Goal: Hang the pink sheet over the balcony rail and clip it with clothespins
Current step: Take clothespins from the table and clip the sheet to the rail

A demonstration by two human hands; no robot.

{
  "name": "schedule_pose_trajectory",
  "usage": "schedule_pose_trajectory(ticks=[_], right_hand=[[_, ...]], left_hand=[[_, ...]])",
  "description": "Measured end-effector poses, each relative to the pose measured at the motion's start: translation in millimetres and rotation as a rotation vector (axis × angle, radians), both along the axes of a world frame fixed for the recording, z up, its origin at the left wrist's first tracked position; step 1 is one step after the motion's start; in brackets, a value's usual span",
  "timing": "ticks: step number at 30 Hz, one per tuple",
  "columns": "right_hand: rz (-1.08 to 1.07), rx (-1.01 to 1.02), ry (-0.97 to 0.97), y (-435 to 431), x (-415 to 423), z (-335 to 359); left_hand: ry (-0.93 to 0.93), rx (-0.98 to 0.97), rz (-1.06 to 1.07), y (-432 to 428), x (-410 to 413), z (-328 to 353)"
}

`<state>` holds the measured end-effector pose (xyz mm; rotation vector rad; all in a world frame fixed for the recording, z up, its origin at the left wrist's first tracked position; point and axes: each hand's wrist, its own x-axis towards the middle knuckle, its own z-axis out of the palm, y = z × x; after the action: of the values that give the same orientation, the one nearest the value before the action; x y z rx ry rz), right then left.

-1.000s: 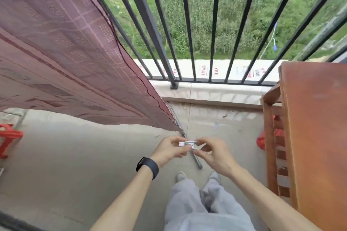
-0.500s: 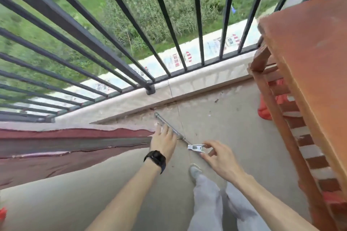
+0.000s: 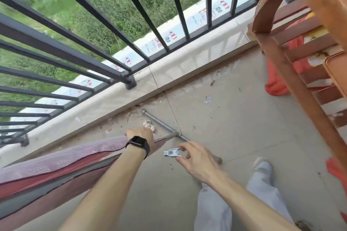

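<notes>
The pink sheet [image 3: 56, 163] stretches in from the lower left, low over the balcony floor. My left hand [image 3: 140, 134], with a black watch on the wrist, holds the sheet's right end; its fingers are hidden behind the hand. Just to the right, my right hand [image 3: 195, 159] pinches a white clothespin [image 3: 172, 153] between thumb and fingertips, a short gap from the sheet. The black balcony rail [image 3: 78, 47] runs across the upper left, beyond both hands.
A grey metal pipe [image 3: 161, 124] lies on the floor under my hands, with crumpled paper [image 3: 149, 124] beside it. A wooden table [image 3: 293, 73] stands at the right, red cloth [image 3: 276, 84] beneath it. My legs [image 3: 221, 210] are at the bottom.
My left hand has let go of the clothespin, moved left to the sheet's end and taken hold of it. My right hand keeps the clothespin. The view has tilted downward.
</notes>
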<state>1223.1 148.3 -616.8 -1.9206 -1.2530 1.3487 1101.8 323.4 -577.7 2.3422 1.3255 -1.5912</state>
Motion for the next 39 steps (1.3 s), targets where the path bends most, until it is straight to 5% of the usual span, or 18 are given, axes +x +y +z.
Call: schedule_pose_trajectory(ticks=[6, 13, 21, 28, 33, 39], right_hand=[[0.037, -0.007, 0.048, 12.9, -12.3, -62.9], [0.162, 0.134, 0.076, 34.7, -16.4, -105.4], [0.462, 0.427, 0.032, 68.3, -18.7, -171.2], [0.423, 0.725, 0.168, 88.0, -31.8, -211.8], [0.341, 0.709, 0.262, 78.7, -33.6, -227.8], [0.354, 0.545, 0.287, 71.0, -22.4, -254.2]], left_hand=[[-0.016, -0.077, 0.063, 11.6, -3.9, -40.2], [-0.169, 0.072, -0.296, -11.5, -3.5, -46.4], [-0.292, 0.11, -0.132, 3.7, 2.1, -46.2], [-0.261, 0.254, -0.134, 6.4, -3.8, -57.4], [-0.194, 0.396, -0.281, -14.2, -3.9, -77.0], [-0.175, 0.362, -0.213, -33.9, 0.3, -102.0]])
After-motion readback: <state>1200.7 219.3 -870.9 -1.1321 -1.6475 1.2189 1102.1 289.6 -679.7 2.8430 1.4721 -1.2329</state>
